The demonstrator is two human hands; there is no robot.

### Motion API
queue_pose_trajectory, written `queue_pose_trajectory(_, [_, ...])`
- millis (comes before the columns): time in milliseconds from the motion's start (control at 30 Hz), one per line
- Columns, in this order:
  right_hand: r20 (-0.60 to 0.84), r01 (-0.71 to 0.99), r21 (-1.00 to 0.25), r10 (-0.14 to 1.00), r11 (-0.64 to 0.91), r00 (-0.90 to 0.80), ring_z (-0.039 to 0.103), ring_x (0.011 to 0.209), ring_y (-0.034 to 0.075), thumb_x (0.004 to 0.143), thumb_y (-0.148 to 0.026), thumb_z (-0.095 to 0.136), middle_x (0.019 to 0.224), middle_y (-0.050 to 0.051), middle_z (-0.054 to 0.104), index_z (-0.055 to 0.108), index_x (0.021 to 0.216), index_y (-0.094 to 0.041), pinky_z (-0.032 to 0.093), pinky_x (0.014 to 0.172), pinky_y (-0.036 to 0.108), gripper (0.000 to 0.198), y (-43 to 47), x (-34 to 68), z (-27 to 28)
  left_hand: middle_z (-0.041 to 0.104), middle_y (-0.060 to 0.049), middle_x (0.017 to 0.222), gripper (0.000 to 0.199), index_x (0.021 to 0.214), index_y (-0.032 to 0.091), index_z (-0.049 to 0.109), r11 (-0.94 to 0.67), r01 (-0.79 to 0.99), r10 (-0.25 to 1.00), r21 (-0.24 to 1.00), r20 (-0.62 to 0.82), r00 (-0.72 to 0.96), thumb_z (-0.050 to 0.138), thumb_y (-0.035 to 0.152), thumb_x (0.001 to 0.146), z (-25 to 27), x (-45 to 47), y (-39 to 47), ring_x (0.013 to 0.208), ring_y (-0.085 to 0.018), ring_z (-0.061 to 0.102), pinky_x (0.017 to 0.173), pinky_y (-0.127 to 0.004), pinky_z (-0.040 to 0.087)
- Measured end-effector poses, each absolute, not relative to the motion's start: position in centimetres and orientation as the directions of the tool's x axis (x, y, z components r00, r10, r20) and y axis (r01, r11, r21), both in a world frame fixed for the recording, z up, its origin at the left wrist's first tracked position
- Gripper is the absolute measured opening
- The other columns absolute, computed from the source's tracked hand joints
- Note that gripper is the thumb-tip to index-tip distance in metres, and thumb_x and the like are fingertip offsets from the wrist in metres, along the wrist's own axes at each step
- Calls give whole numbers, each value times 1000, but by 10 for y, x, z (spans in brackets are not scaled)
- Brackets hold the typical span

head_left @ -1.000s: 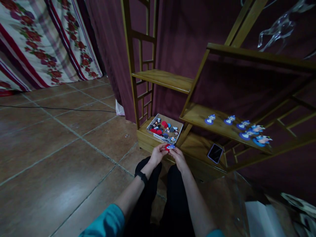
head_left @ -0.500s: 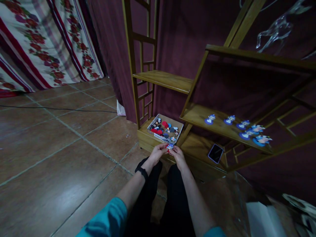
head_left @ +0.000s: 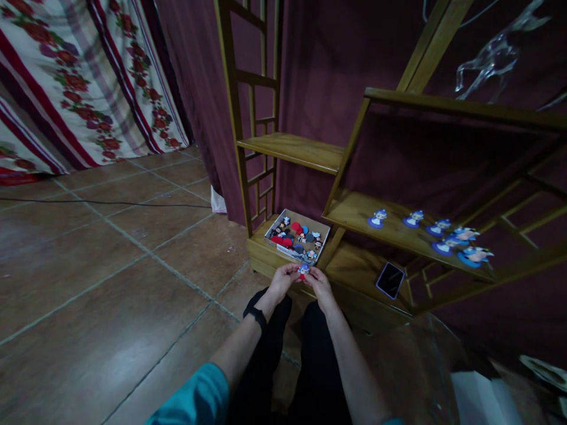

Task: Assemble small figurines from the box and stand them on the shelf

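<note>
Between my two hands is a small figurine (head_left: 303,269) with a blue-purple top, a white middle and a red base. My left hand (head_left: 284,280) pinches it from the left, and my right hand (head_left: 319,283) grips its right side. Just beyond my fingers, a shallow cardboard box (head_left: 325,235) holds several small figurines with red, blue and grey round bases. To the right, several figurines on purple and blue bases stand on a wooden shelf (head_left: 354,206), among them a white figurine (head_left: 377,218) at the left end.
A phone or tablet (head_left: 390,280) with a dark screen lies on the lower board at right. The wooden shelf unit (head_left: 292,147) rises ahead, with a clear horse-like ornament (head_left: 491,62) higher up. A black cable (head_left: 106,202) crosses the tiled floor at left.
The view has tilted slightly, so the shelf unit sits a little lower in the picture. Both hands still hold the figurine, which appears turned a little.
</note>
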State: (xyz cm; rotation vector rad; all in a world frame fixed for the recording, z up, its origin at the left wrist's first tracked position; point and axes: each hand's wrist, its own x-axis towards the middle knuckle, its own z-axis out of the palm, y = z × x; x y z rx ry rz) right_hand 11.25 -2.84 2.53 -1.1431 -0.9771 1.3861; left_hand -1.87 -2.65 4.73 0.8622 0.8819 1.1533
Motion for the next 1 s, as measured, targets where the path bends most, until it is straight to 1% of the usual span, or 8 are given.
queue_pose_trajectory(100, [-136, -216, -967, 991, -133, -2, 62, 85, 21, 59, -42, 71, 98, 5, 67, 63, 95, -21, 49, 75, 33, 42, -28, 112, 26, 70, -7, 77, 29, 83, 12, 69, 164, -367, 981, 916, -113, 157, 74, 21, 57, 47, -18, -26, 66, -16, 61, 70, -29, 47])
queue_pose_trajectory(267, [-121, -231, -964, 991, -130, -51, 59, 99, 22, 64, -37, 67, 112, 4, 63, 62, 106, -26, 48, 81, 35, 43, -33, 114, 32, 70, -6, 80, 28, 85, 14, 69, 47, -363, 998, 930, -28, 59, 72, 16, 57, 43, -19, -26, 72, -17, 62, 75, -31, 46])
queue_pose_trajectory(433, [-108, -274, -954, 992, -122, -65, 56, 105, 24, 67, -42, 65, 116, 5, 61, 63, 106, -25, 47, 83, 37, 42, -36, 116, 37, 70, -7, 82, 24, 81, 15, 70, 25, -364, 999, 931, -8, 50, 71, 16, 57, 44, -21, -28, 74, -18, 63, 78, -33, 46])
queue_pose_trajectory(600, [-82, -262, -960, 994, -97, -67, 56, 105, 23, 67, -45, 65, 118, 5, 60, 63, 106, -26, 48, 82, 35, 43, -36, 116, 36, 70, -7, 83, 24, 81, 15, 70, 42, -364, 997, 930, -14, 79, 73, 18, 57, 49, -22, -30, 76, -20, 63, 80, -35, 46])
queue_pose_trajectory(733, [-80, -276, -957, 996, -88, -40, 57, 104, 22, 69, -45, 63, 119, 4, 59, 63, 105, -27, 49, 80, 34, 40, -36, 117, 35, 70, -9, 89, 29, 88, 14, 69, 83, -403, 990, 911, -31, 135, 73, 22, 60, 53, -24, -34, 82, -20, 63, 84, -36, 45])
queue_pose_trajectory(867, [-93, -295, -950, 995, -100, -39, 60, 95, 20, 69, -43, 64, 113, 4, 63, 63, 103, -27, 49, 77, 33, 38, -33, 118, 32, 69, -11, 95, 35, 96, 13, 67, 168, -497, 977, 851, -75, 202, 72, 26, 64, 53, -27, -35, 85, -20, 64, 86, -37, 45])
queue_pose_trajectory(1000, [-131, -313, -941, 991, -129, -16, 63, 84, 19, 66, -42, 66, 102, 5, 66, 65, 98, -24, 50, 70, 31, 37, -30, 118, 28, 70, -11, 88, 34, 92, 11, 66, 220, -497, 970, 839, -133, 205, 74, 27, 63, 47, -27, -30, 78, -19, 65, 81, -36, 48])
